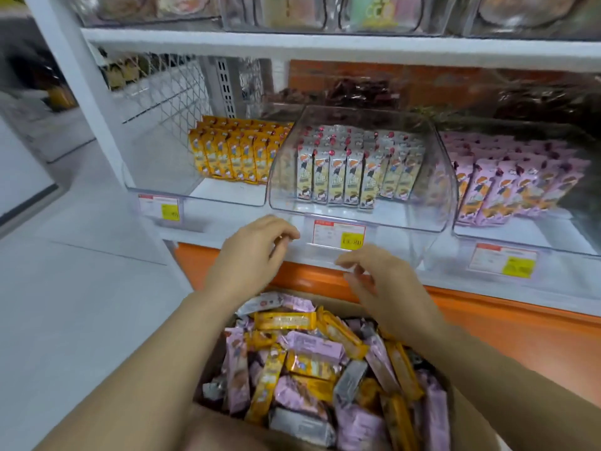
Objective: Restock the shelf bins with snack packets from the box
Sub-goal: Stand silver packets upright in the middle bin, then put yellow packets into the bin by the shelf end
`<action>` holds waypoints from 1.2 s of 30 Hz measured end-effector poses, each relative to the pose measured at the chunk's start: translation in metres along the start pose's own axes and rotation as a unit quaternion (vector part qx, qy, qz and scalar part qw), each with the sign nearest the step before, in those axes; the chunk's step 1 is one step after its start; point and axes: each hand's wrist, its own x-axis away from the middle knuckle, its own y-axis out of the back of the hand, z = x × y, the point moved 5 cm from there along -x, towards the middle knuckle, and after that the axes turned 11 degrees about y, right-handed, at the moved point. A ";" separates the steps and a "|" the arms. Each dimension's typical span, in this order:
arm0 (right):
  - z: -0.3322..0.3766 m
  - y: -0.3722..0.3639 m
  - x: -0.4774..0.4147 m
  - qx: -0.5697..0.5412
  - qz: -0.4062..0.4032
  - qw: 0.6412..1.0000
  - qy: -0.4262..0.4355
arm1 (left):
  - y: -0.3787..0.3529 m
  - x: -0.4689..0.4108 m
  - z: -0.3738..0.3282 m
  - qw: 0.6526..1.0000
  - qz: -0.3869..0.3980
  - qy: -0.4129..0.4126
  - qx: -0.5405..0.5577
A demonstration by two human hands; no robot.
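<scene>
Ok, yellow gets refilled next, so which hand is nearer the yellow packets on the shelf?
Left. The left hand is below the yellow packets, slightly right; the right hand is farther right and lower, over the box.

At centre left stand yellow packets (234, 154), mid-frame silver-and-cream packets (344, 177), at right pink packets (507, 187), all with cartoon prints. The shelf (325, 43) is white above an orange base (487, 320); the brown box (471, 418) mixes all three colours.

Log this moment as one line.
left hand: empty, near middle bin | right hand: empty, above box | box: mixed snack packets | middle bin: front bare
</scene>
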 end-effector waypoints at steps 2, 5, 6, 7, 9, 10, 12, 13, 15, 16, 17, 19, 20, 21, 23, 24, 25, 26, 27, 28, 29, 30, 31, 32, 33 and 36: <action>-0.008 -0.027 0.017 -0.014 0.037 0.999 -0.034 | -0.014 0.014 0.020 0.997 0.059 0.040 -0.008; -0.021 -0.065 0.037 -0.043 0.118 0.987 -0.099 | -0.037 0.032 0.056 0.980 0.160 0.119 -0.026; -0.025 -0.077 0.043 -0.048 0.149 0.981 -0.118 | -0.042 0.037 0.068 0.970 0.193 0.146 -0.029; -0.029 -0.087 0.049 -0.047 0.177 0.974 -0.134 | -0.046 0.042 0.079 0.958 0.226 0.175 -0.034; -0.037 -0.104 0.057 -0.045 0.221 0.959 -0.174 | -0.054 0.052 0.100 0.928 0.294 0.227 -0.039; -0.041 -0.111 0.060 -0.043 0.236 0.951 -0.195 | -0.059 0.057 0.109 0.910 0.330 0.247 -0.039; -0.048 -0.122 0.063 -0.031 0.261 0.941 -0.213 | -0.069 0.067 0.120 0.879 0.390 0.273 -0.034; -0.051 -0.128 0.062 -0.028 0.274 0.938 -0.212 | -0.075 0.071 0.122 0.869 0.407 0.278 -0.032; -0.052 -0.138 0.060 -0.038 0.303 0.929 -0.211 | -0.084 0.074 0.121 0.865 0.421 0.270 -0.038; -0.052 -0.142 0.059 -0.041 0.319 0.923 -0.209 | -0.087 0.074 0.120 0.869 0.421 0.257 -0.045; -0.052 -0.143 0.057 -0.032 0.332 0.921 -0.202 | -0.091 0.074 0.118 0.871 0.423 0.244 -0.052; -0.056 -0.143 0.054 -0.027 0.331 0.922 -0.198 | -0.100 0.076 0.118 0.874 0.427 0.225 -0.052; -0.058 -0.142 0.053 -0.046 0.313 0.925 -0.211 | -0.103 0.077 0.119 0.873 0.431 0.221 -0.057; -0.061 -0.140 0.052 -0.072 0.294 0.926 -0.227 | -0.107 0.078 0.120 0.871 0.436 0.217 -0.071; -0.062 -0.139 0.053 -0.099 0.284 0.926 -0.229 | -0.113 0.079 0.120 0.868 0.440 0.201 -0.109; -0.060 -0.140 0.053 -0.095 0.296 0.926 -0.216 | -0.115 0.079 0.119 0.871 0.436 0.193 -0.117; -0.056 -0.141 0.054 -0.089 0.309 0.926 -0.200 | -0.117 0.078 0.118 0.875 0.429 0.187 -0.121; -0.052 -0.142 0.054 -0.085 0.316 0.926 -0.187 | -0.118 0.077 0.117 0.878 0.425 0.180 -0.129; -0.048 -0.142 0.053 -0.081 0.320 0.927 -0.176 | -0.120 0.077 0.115 0.878 0.425 0.168 -0.142; -0.045 -0.143 0.053 -0.078 0.322 0.929 -0.167 | -0.120 0.078 0.113 0.877 0.427 0.155 -0.156; -0.043 -0.142 0.052 -0.074 0.326 0.929 -0.159 | -0.121 0.079 0.111 0.875 0.430 0.145 -0.166; -0.041 -0.142 0.051 -0.072 0.331 0.928 -0.152 | -0.122 0.081 0.109 0.875 0.431 0.136 -0.171; -0.039 -0.141 0.050 -0.076 0.340 0.926 -0.148 | -0.122 0.082 0.106 0.876 0.433 0.126 -0.174; -0.038 -0.139 0.049 -0.082 0.348 0.922 -0.147 | -0.121 0.083 0.103 0.876 0.436 0.116 -0.174; -0.038 -0.137 0.049 -0.085 0.354 0.920 -0.146 | -0.122 0.084 0.100 0.876 0.438 0.108 -0.171; -0.041 -0.128 0.050 -0.081 0.344 0.922 -0.157 | -0.126 0.086 0.095 0.876 0.447 0.106 -0.145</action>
